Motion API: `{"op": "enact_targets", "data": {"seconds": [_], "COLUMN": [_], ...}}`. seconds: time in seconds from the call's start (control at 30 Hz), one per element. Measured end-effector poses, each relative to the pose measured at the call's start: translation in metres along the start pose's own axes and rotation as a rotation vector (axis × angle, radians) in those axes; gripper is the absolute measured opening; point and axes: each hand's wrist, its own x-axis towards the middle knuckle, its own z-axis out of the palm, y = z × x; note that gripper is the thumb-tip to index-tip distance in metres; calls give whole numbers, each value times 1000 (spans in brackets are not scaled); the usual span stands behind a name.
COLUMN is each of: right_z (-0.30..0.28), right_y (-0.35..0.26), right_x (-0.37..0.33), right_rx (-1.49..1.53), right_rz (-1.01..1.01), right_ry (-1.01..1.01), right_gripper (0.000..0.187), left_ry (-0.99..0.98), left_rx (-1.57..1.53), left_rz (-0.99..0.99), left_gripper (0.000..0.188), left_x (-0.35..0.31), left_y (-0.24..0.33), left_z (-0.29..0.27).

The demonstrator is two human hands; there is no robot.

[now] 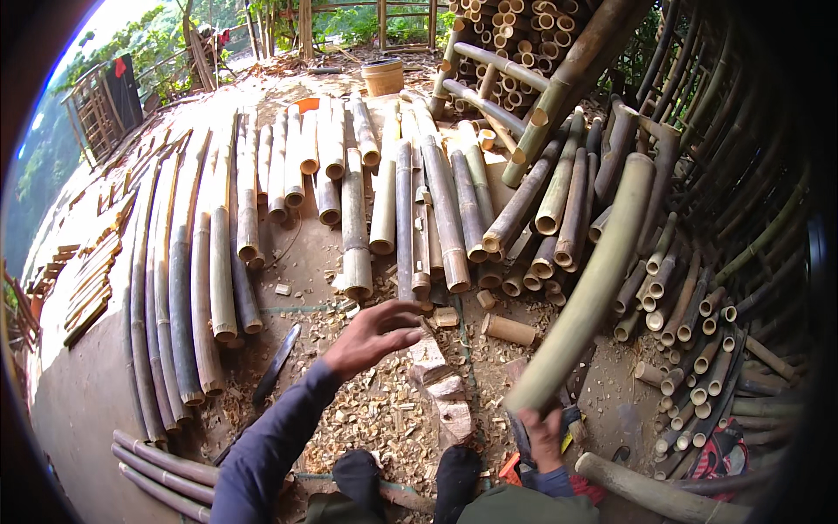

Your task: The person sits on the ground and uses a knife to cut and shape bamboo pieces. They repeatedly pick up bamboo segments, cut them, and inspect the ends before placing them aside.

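A thick pale green bamboo pole (587, 293) slants up and away on the right. Its near end meets my right hand (543, 435), whose fingers are closed around that end. My left hand (374, 336) is empty, its fingers spread and slightly curved. It hovers just left of the far end of a hacked wooden block (443, 397), which lies on the ground in front of my feet. To the left of my left forearm, a long dark blade (279, 360) rests on the ground. A short cut piece of bamboo (509, 329) lies beyond the block.
Long bamboo poles (205, 262) lie in rows ahead and left. More poles are piled at right, beside stacked short bamboo tubes (703, 375). Wood chips (349, 428) cover the ground around my feet. A bucket (382, 77) stands at the back. Another pole (655, 493) lies near right.
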Motion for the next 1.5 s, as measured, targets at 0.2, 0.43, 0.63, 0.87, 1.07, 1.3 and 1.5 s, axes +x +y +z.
{"op": "enact_targets", "data": {"seconds": [0.2,0.43,0.63,0.87,1.07,1.3,1.5], "right_z": [105,74,100,109,131,133,115], "right_y": [-28,73,101,101,82,101,123], "right_x": [-15,8,4,-43,-55,-55,-59], "right_rx": [-468,-1228,-1020,-852,-930,-843,-854], "right_rz": [-185,-49,-35,-99,138,86,2], "right_ry": [-743,-378,-351,-283,-367,-432,-374], "right_gripper": [86,75,79,100,93,88,92], "left_ry": [116,169,347,345,669,501,566], "left_rx": [81,699,1036,1053,842,1184,1333], "left_rz": [-120,-254,-13,-280,-515,-1109,-514], "left_gripper": [105,79,62,77,48,32,25], "left_x": [44,-42,-80,-162,-216,-359,-259], "left_y": [-45,-29,-94,-145,-186,-274,-170], "left_z": [15,11,13,7,-79,-168,-118]}}
